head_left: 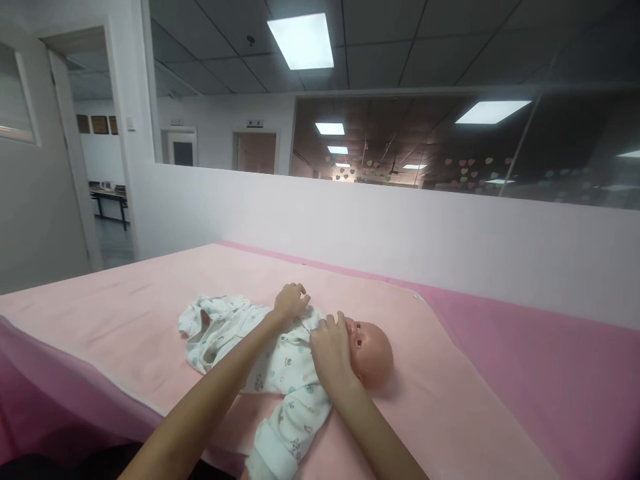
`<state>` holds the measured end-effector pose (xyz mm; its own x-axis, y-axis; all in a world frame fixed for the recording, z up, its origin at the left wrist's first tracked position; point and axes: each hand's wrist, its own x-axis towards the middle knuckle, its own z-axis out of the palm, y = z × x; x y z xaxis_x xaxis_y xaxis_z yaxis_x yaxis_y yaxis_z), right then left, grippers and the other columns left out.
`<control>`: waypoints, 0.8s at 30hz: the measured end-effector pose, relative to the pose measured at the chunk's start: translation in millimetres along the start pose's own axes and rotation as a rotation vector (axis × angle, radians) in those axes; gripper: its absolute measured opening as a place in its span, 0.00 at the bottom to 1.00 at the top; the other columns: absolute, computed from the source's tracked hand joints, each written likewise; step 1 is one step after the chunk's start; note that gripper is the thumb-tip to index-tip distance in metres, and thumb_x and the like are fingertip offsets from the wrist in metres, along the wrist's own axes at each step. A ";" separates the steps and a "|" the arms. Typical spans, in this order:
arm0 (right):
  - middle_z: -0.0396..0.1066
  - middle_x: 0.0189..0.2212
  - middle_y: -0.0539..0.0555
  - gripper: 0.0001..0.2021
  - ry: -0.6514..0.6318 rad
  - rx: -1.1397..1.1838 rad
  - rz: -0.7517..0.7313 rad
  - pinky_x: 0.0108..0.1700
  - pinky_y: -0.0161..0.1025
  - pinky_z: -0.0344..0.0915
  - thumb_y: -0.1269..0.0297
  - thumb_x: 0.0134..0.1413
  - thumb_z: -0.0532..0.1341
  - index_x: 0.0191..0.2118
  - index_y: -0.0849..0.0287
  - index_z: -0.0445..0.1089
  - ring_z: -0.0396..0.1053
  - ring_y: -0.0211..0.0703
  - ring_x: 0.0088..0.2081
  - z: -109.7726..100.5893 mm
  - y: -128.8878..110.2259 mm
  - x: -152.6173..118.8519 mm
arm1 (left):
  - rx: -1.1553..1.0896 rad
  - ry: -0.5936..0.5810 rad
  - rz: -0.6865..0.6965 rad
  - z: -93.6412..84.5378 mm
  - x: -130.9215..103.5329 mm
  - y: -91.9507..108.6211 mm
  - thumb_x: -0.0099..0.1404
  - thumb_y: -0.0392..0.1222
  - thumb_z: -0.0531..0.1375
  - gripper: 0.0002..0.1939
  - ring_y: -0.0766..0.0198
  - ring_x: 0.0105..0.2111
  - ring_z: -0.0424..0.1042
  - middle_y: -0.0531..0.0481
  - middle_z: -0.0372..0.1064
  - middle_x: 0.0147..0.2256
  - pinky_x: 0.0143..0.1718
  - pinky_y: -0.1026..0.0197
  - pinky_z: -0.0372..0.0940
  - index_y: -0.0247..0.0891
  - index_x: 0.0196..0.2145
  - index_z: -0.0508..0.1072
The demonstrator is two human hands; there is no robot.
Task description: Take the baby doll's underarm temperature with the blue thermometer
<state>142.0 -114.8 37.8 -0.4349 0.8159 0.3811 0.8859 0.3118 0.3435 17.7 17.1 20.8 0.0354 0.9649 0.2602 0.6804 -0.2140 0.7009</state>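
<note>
A baby doll point(373, 353) lies on its back, head to the right, in a white baby romper point(287, 353) with small printed figures and dots. At the far side of the doll's chest, my left hand point(291, 301) has its fingers bent over the romper's edge. My right hand point(330, 343) is closed at the neckline by the doll's chin, covering the lower part of its head. Both hands' fingertips partly hide the cloth there. One sleeve point(287, 427) stretches toward me between my forearms. At the left, the romper's leg end point(210, 327) is loosely bunched.
The doll lies on a pale pink sheet point(450, 413) over a darker pink cover point(540, 340). A low white wall point(350, 220) with glass above stands behind the surface. At the left are a door point(40, 173) and a doorway to another room with a table point(110, 195).
</note>
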 end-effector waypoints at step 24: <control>0.74 0.37 0.56 0.19 0.056 2.008 0.699 0.44 0.40 0.64 0.52 0.42 0.61 0.35 0.63 0.73 0.70 0.48 0.42 55.0 111.2 -35.9 | 0.384 -0.245 -0.010 -1.1 -17.6 -12.9 0.48 0.73 0.45 0.36 0.43 0.38 0.70 0.34 0.74 0.34 0.39 0.52 0.59 0.36 0.24 0.72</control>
<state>265.0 -82.7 15.2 -0.0085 0.9992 0.0390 -0.2303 0.0360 -0.9725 7.5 2.7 7.8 0.1682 0.9841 0.0577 0.9022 -0.1772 0.3933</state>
